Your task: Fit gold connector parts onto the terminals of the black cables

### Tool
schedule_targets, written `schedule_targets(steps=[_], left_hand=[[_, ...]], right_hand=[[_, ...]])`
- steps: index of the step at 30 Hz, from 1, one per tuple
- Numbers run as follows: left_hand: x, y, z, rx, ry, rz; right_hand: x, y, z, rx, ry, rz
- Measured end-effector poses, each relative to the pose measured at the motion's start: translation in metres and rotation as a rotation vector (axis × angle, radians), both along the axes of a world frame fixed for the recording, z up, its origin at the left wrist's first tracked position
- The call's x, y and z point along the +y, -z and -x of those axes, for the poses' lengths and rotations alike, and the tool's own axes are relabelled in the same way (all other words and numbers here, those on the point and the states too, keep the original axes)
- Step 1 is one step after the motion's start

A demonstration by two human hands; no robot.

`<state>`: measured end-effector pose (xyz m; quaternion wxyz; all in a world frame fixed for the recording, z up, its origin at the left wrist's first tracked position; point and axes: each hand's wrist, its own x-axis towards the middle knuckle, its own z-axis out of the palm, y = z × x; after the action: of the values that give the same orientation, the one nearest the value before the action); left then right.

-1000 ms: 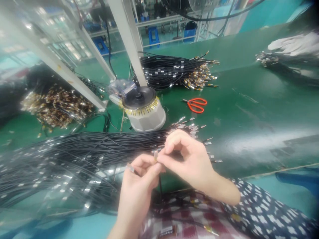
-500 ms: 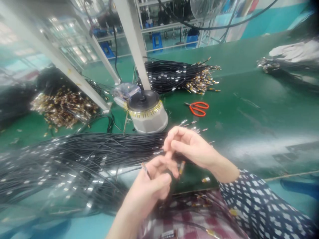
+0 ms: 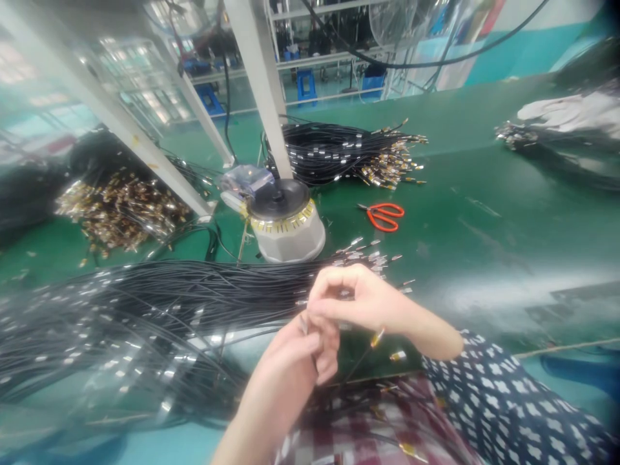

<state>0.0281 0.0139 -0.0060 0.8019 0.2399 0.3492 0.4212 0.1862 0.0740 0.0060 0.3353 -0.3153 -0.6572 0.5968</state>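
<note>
- The left hand [image 3: 298, 361] and right hand [image 3: 361, 300] are together, meeting at the fingertips above the near edge of the green surface [image 3: 465, 245].
- A small silvery tip [image 3: 303, 324] pokes up from the left hand, held by its curled fingers near the thumb; the right thumb and forefinger close just beside it, and whether they grip anything cannot be told.
- Just below the right hand, a yellow-banded cable end [image 3: 376, 338] sticks out on a thin black lead; a second yellow-and-silver end [image 3: 398, 356] lies near it.
- Half a second ago the right hand was raised with looser fingers, and the silvery tip stood out behind the left forefinger; now it shows nearer the thumb. The yellow-banded end, then beside the left fingertips, now sits under the right hand.
- Beyond the hands runs a thick bundle of black cables [image 3: 232, 290], silvery ends to the right.
- Further out are orange-handled nippers [image 3: 385, 217], which have not moved, and a white, black-topped device [image 3: 290, 239].
- Behind those lies a coiled cable bundle [image 3: 329, 155]; a heap of gold-coloured connectors [image 3: 123, 213] sits to the left.
</note>
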Motion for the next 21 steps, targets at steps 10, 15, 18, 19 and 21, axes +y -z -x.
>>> schedule_targets(steps=[10,15,18,19,21], left_hand=[[-0.004,0.000,-0.011,0.282,0.214,-0.159],[-0.004,-0.002,-0.011,0.189,0.107,-0.126],[-0.003,-0.001,-0.006,0.308,0.080,-0.223],[-0.002,0.000,-0.004,0.383,0.053,-0.270],[0.000,0.003,0.000,0.537,-0.015,-0.327]], right_hand=[[-0.003,-0.003,-0.004,0.015,0.077,0.072],[0.007,-0.003,-0.017,0.092,0.032,0.119],[0.011,-0.006,-0.023,0.047,0.048,0.070],[0.010,-0.008,-0.024,0.023,0.044,0.048],[0.007,-0.012,-0.027,-0.077,0.036,-0.010]])
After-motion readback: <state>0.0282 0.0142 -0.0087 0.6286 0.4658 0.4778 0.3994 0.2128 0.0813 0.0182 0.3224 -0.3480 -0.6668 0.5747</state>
